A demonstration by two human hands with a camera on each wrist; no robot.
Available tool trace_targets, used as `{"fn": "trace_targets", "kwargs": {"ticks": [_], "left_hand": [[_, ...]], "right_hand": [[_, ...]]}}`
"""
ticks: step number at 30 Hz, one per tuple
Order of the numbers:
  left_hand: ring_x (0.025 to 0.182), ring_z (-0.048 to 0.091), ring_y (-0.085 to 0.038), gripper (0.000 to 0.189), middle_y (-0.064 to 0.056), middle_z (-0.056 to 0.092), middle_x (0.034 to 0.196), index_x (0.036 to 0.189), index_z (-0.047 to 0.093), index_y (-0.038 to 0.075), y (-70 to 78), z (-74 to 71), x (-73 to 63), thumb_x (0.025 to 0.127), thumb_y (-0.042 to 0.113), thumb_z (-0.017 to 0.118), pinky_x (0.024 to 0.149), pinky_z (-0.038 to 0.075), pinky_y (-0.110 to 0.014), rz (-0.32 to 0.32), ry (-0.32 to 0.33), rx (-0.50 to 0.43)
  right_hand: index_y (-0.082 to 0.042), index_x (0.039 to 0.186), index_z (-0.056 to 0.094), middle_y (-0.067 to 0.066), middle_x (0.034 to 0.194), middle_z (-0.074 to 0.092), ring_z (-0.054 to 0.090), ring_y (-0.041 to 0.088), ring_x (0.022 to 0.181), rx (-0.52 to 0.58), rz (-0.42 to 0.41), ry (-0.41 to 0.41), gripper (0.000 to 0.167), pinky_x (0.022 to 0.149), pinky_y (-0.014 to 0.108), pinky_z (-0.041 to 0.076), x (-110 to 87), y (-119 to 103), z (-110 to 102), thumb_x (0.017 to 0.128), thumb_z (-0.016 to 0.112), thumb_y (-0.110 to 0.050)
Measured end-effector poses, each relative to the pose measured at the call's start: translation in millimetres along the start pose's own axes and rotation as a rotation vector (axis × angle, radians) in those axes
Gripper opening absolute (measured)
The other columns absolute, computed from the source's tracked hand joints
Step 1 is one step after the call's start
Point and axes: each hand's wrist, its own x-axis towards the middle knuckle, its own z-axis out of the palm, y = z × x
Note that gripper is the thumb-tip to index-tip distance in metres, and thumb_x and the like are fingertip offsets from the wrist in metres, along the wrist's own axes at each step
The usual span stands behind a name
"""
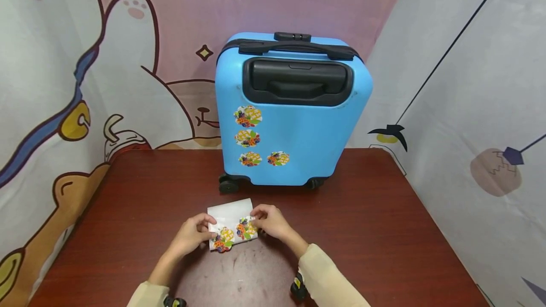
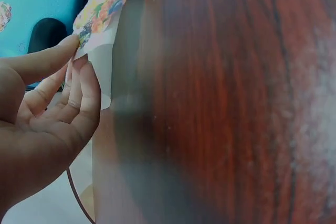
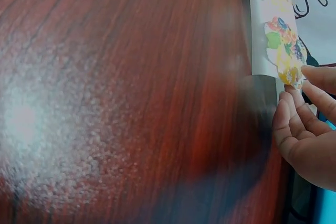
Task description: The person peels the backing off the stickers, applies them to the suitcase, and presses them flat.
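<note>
A white sticker sheet [image 1: 230, 211] with two colourful fruit-patterned stickers lies between both hands just above the table. The left sticker [image 1: 223, 240] overhangs the sheet's near edge. At the sheet's left side, my left hand [image 1: 192, 236] pinches it, thumb in front and fingers behind, as the left wrist view [image 2: 52, 93] shows. My right hand [image 1: 271, 221] pinches the right sticker [image 1: 245, 229] by its outer end; in the right wrist view this sticker [image 3: 286, 45] reaches past the sheet's edge, thumb and finger on its yellow part. Whether it is partly peeled, I cannot tell.
A light blue suitcase [image 1: 298, 141] with black handles stands upright at the back of the brown table [image 1: 162, 188]. Several similar stickers [image 1: 247, 116] are on its lower left front. Behind hangs a cartoon-printed cloth [image 1: 179, 22].
</note>
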Motion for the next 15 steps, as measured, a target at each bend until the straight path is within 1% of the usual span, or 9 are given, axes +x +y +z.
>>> {"fn": "trace_targets", "kwargs": {"ticks": [3, 7, 10, 15], "left_hand": [[0.055, 0.053, -0.016, 0.021, -0.004, 0.056, 0.067, 0.092, 0.059, 0.0, 3.1, -0.8, 0.7, 0.075, -0.002, 0.07, 0.042, 0.046, -0.034, -0.012, 0.021, 0.003], [0.064, 0.055, -0.015, 0.019, -0.005, 0.057, 0.073, 0.091, 0.06, 0.001, 9.1, -4.2, 0.6, 0.075, 0.0, 0.071, 0.049, 0.047, -0.029, 0.003, 0.049, 0.035], [0.068, 0.056, -0.015, 0.018, -0.005, 0.059, 0.075, 0.09, 0.061, 0.001, 13.0, -6.3, 0.6, 0.075, 0.0, 0.071, 0.055, 0.047, -0.026, 0.014, 0.063, 0.051], [0.071, 0.058, -0.016, 0.017, -0.005, 0.06, 0.078, 0.091, 0.063, 0.002, 15.0, -6.6, 2.2, 0.076, -0.002, 0.07, 0.058, 0.049, -0.028, -0.007, 0.076, 0.045]], "right_hand": [[0.0, 0.091, 0.064, 0.003, 0.072, 0.056, 0.055, 0.019, 0.057, -0.015, -0.027, 0.012, 0.013, 0.043, 0.025, 0.045, 0.5, -3, -1, 0.079, 0.067, 0.0], [-0.001, 0.09, 0.065, 0.001, 0.072, 0.056, 0.051, 0.009, 0.057, -0.041, -0.055, 0.024, 0.012, 0.046, 0.024, 0.045, 1.0, -7, -2, 0.079, 0.068, -0.001], [-0.002, 0.09, 0.066, 0.001, 0.072, 0.057, 0.051, 0.007, 0.058, -0.051, -0.07, 0.031, 0.011, 0.048, 0.023, 0.045, 1.2, -9, -3, 0.079, 0.068, -0.002], [-0.002, 0.089, 0.067, 0.001, 0.072, 0.058, 0.05, 0.005, 0.059, -0.065, -0.113, 0.052, 0.012, 0.052, 0.023, 0.045, 2.0, -11, -4, 0.078, 0.068, -0.001]]}}
